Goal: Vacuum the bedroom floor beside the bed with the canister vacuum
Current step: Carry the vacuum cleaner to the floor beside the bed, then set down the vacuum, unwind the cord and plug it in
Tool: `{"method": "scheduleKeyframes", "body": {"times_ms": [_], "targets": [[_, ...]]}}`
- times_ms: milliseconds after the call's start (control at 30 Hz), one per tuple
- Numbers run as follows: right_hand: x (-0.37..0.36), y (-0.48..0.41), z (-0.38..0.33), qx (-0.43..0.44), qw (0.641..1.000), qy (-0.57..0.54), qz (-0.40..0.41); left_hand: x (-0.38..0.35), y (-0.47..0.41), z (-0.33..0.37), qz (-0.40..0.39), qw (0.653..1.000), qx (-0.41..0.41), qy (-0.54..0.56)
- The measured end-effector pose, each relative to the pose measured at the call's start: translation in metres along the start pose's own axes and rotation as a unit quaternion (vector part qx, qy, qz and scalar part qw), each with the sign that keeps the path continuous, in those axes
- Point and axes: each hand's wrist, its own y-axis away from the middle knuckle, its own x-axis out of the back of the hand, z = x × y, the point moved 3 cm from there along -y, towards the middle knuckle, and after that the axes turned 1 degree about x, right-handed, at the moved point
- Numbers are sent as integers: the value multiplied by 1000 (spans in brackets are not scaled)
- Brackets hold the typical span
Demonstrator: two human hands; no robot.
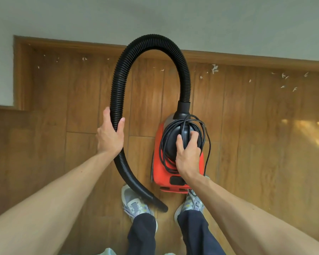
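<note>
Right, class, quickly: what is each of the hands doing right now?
Left hand: grips the black hose.
Right hand: grips the black handle on the red canister vacuum, cord wrapped round it.

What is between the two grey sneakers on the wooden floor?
In the head view, the free end of the ribbed black plastic hose sits between the left grey sneaker and the right grey sneaker.

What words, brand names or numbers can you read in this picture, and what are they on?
No text can be read.
On the vacuum: no label shows; the black panel at its rear is too blurred to show any marks.
On the hose: no print.
On the shoes: pattern only, no readable logo.
</note>
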Motion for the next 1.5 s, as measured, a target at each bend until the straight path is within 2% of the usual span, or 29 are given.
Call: {"method": "scheduleKeyframes", "body": {"times_ms": [300,467,667,833,867,933,1033,1133,1200,1333,1400,1500], "targets": [[-6,1,13,6,999,-15,-32,-12,-6,-5,-13,999,36,39],[-5,-6,24,-33,998,-55,-23,-13,-9,-7,-12,999,40,28],[0,-3,18,-25,999,-1,-48,-11,-4,-6,0,998,67,8],[7,2,7,1,991,108,-79,0,0,-2,-35,994,105,-18],[10,1,3,1,983,156,-94,4,1,2,-45,992,118,-25],[20,-1,-12,17,946,292,-137,17,3,14,-58,989,132,-38],[43,-3,-51,67,886,419,-186,48,6,43,-72,990,104,-58],[68,-4,-112,135,859,462,-177,89,5,84,-82,988,15,-127],[85,-3,-166,184,844,477,-159,120,4,116,-89,972,-60,-207],[130,14,-289,266,815,501,-114,196,14,191,-125,915,-162,-348],[159,32,-351,292,800,514,-103,243,22,231,-115,897,-189,-383],[205,64,-441,337,773,533,-69,317,37,292,-84,892,-212,-390]]}}
